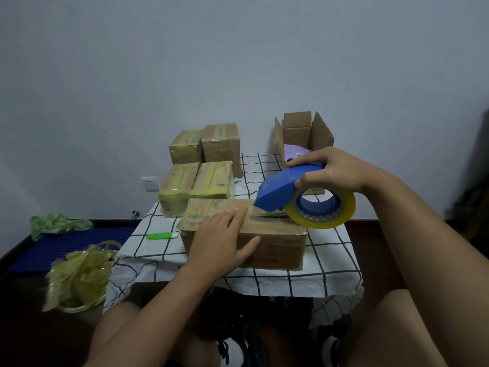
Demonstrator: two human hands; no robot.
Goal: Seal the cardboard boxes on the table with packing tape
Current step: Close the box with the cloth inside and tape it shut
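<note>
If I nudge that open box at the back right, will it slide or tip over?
The open box would probably slide: it looks broad-based and sits flat on the tablecloth. It seems light, since only a purple item shows inside. Its upright flaps would likely flex if pushed there.

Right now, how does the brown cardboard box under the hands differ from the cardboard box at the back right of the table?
The brown cardboard box under the hands has its flaps closed, with tape on top; the back-right cardboard box stands with flaps open and something lilac inside. The left hand presses on the near box; nothing touches the far one. Both are plain brown cardboard on the checked tablecloth.
</note>
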